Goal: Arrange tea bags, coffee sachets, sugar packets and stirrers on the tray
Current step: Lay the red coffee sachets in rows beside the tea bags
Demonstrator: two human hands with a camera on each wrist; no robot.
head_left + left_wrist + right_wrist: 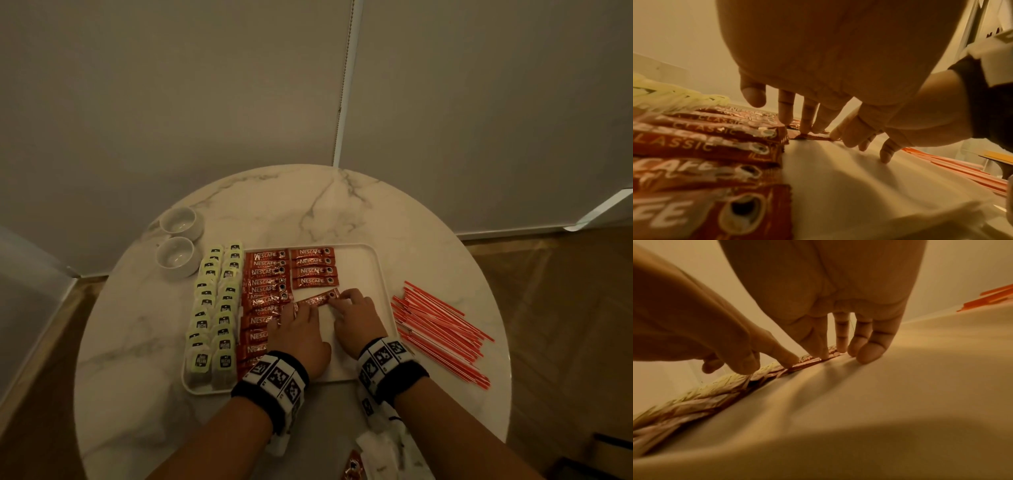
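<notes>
A white tray (356,270) lies on a round marble table (308,205). Two columns of green-tagged tea bags (215,308) fill its left side. Beside them are a long column of red coffee sachets (265,291) and a shorter column (313,267). One coffee sachet (317,300) lies tilted on the tray below the short column. My left hand (301,318) touches its left end with straight fingers (805,120). My right hand (352,305) rests its straight fingertips (840,340) on its right end. Red stirrers (442,325) lie on the table to the right of the tray.
Two white cups (178,243) stand at the back left beside the tray. White packets (383,448) and a loose red sachet (352,467) lie near the table's front edge. Walls stand close behind the table, with wooden floor around it.
</notes>
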